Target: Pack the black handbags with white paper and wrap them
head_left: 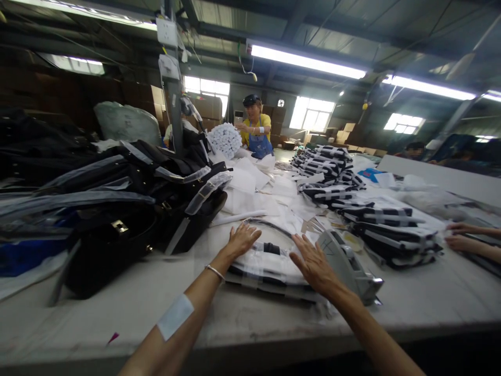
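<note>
A black bag (270, 277) lies flat on the table in front of me, padded with white wrapping and covered in clear plastic. Its thin curved handle (276, 224) arches away from me. My left hand (241, 241) is over the bag's far left side, fingers spread, holding nothing. On the right side, my right hand (315, 263) is also open, palm down by the plastic. Whether either palm presses on the bag I cannot tell. Beside my right hand stands a grey tape dispenser (346, 269), partly hidden by that hand and forearm.
Black bags with gold clasps (117, 224) are heaped at the left. Stacked wrapped bags (395, 230) stand at the right, near another person's hands (465, 237). White sheets (250, 180) lie beyond, before a person in yellow (256, 128). A post (176, 115) rises behind the heap.
</note>
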A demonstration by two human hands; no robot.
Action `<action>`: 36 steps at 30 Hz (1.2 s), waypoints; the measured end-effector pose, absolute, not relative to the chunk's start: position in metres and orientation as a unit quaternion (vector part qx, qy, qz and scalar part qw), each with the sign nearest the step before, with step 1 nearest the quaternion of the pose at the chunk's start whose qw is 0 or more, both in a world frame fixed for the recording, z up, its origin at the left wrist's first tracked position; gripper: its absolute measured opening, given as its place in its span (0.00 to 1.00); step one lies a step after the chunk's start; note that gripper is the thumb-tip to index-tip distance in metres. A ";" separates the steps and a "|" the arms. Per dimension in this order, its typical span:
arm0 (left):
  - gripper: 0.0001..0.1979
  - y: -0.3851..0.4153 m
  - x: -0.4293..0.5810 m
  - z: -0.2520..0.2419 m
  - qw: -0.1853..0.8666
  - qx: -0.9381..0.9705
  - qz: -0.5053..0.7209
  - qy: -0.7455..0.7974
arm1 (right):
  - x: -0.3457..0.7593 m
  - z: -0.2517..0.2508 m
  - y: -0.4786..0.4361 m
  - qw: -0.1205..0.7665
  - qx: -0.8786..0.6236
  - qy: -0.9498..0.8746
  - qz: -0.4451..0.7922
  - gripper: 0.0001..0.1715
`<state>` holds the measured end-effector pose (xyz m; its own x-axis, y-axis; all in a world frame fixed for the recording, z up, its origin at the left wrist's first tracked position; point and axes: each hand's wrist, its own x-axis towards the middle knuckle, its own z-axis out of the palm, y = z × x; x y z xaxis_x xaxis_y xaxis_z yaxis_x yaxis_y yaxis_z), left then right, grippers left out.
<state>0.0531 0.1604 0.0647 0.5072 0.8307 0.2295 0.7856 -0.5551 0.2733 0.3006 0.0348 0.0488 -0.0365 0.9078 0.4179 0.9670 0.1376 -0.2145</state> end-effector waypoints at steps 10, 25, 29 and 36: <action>0.23 0.143 0.030 0.038 0.143 0.847 0.198 0.472 | 0.295 -0.002 0.011 0.233 -0.664 -0.710 -0.013 0.35; 0.30 0.131 -0.017 0.060 0.480 0.622 0.309 0.536 | 0.225 0.013 -0.092 0.567 -0.448 -0.152 0.675 0.38; 0.27 0.107 -0.011 0.070 0.571 0.587 0.299 0.490 | 0.209 0.015 -0.065 0.613 -0.389 -0.087 0.682 0.51; 0.31 0.054 -0.016 0.055 0.670 0.513 0.325 0.427 | 0.197 0.009 -0.039 0.657 -0.381 -0.045 0.649 0.32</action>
